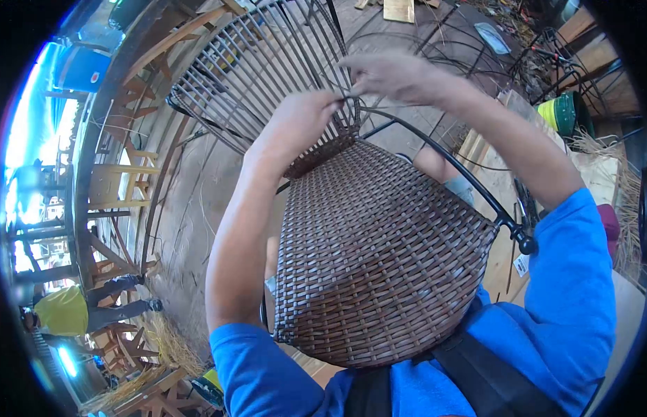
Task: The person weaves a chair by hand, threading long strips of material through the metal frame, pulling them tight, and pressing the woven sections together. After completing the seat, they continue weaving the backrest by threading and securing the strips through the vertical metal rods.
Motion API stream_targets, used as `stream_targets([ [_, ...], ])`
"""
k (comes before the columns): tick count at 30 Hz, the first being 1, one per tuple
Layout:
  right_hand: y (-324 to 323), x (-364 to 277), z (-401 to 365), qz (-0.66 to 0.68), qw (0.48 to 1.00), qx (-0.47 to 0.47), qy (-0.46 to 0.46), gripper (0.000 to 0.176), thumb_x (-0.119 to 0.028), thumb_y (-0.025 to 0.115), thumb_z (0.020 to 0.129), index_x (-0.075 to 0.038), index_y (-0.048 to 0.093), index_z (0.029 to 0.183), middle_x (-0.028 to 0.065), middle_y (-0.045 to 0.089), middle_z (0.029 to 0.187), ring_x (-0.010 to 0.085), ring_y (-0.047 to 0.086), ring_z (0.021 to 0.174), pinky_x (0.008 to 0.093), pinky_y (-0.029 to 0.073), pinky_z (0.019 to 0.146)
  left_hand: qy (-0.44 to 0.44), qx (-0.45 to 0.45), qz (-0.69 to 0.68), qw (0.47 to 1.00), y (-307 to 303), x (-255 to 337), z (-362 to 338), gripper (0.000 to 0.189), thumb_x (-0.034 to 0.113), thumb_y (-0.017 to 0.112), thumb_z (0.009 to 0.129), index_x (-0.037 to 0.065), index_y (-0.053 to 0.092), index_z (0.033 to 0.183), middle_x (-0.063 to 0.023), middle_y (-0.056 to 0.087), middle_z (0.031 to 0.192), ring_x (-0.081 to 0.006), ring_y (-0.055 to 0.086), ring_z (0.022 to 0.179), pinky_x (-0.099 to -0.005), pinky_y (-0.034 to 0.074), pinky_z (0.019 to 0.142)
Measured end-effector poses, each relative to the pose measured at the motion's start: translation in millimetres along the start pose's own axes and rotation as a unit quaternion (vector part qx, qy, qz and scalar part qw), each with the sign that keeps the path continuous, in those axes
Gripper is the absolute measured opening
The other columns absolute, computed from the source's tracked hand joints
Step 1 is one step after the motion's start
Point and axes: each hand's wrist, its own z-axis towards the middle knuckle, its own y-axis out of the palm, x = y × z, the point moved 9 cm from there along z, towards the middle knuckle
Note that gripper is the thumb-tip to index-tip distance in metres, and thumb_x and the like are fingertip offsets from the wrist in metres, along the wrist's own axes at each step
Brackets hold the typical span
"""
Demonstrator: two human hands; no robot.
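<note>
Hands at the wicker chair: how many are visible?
2. The left hand is on the woven seat's far edge; the right hand is just beyond, at the back strands. The distant person's hands are unclear.

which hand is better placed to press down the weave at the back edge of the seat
Probably the left. The left hand lies right over the woven band where the seat meets the back bars, its fingers at that edge. The right hand is higher, up beside the bars.
</note>
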Motion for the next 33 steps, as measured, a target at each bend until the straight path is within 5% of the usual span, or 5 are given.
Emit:
stream_targets([
  [4,43.0,85.3,-12.9,0.027,0.978,-0.134,0.160,0.026,-0.028,0.052,0.088,-0.008,0.058,0.104,0.0163,0.064,0.092,0.0313,0.063,0.085,0.0440,0.047,0.075,-0.116,-0.005,0.080,0.990,-8.3,-42.4,3.2,0.025,0.026,0.053,0.089,0.004,0.063,0.095,-0.0166,0.063,0.076,-0.0308,0.061,0.073,-0.0360,0.047,0.069],
  [9,91.5,48.2,-0.9,-0.026,0.973,-0.187,0.133,0.022,-0.022,0.051,0.087,-0.006,0.063,0.098,0.0168,0.064,0.092,0.0321,0.062,0.090,0.0404,0.048,0.079,-0.060,0.040,0.065,0.995,33.0,-52.6,13.5,0.027,0.030,0.048,0.090,0.008,0.063,0.097,-0.0177,0.064,0.086,-0.0349,0.061,0.087,-0.0434,0.048,0.075],
  [17,113.8,61.1,25.6,0.040,0.991,-0.079,0.100,0.024,-0.025,0.048,0.090,-0.005,0.060,0.097,0.0202,0.062,0.087,0.0369,0.060,0.085,0.0440,0.048,0.074,-0.159,0.049,0.161,0.973,42.6,-96.7,24.4,0.027,0.031,0.048,0.090,0.008,0.061,0.092,-0.0207,0.063,0.084,-0.0379,0.060,0.084,-0.0474,0.047,0.073],
  [25,129.6,108.1,12.0,0.038,0.982,-0.014,0.185,0.026,-0.023,0.047,0.085,-0.003,0.062,0.093,0.0215,0.063,0.087,0.0358,0.061,0.086,0.0445,0.048,0.076,-0.210,0.312,0.035,0.926,33.2,-104.8,29.0,0.025,0.021,0.046,0.089,0.005,0.058,0.105,-0.0204,0.064,0.094,-0.0369,0.060,0.092,-0.0439,0.046,0.082],
  [33,135.1,101.2,7.6,0.077,0.970,-0.076,0.219,0.028,-0.022,0.047,0.078,-0.001,0.063,0.088,0.0220,0.063,0.088,0.0375,0.060,0.087,0.0435,0.048,0.078,-0.169,0.201,-0.011,0.965,87.9,-121.8,52.8,0.037,0.012,0.041,0.087,0.007,0.048,0.123,-0.0254,0.060,0.098,-0.0411,0.057,0.096,-0.0457,0.045,0.084],
])
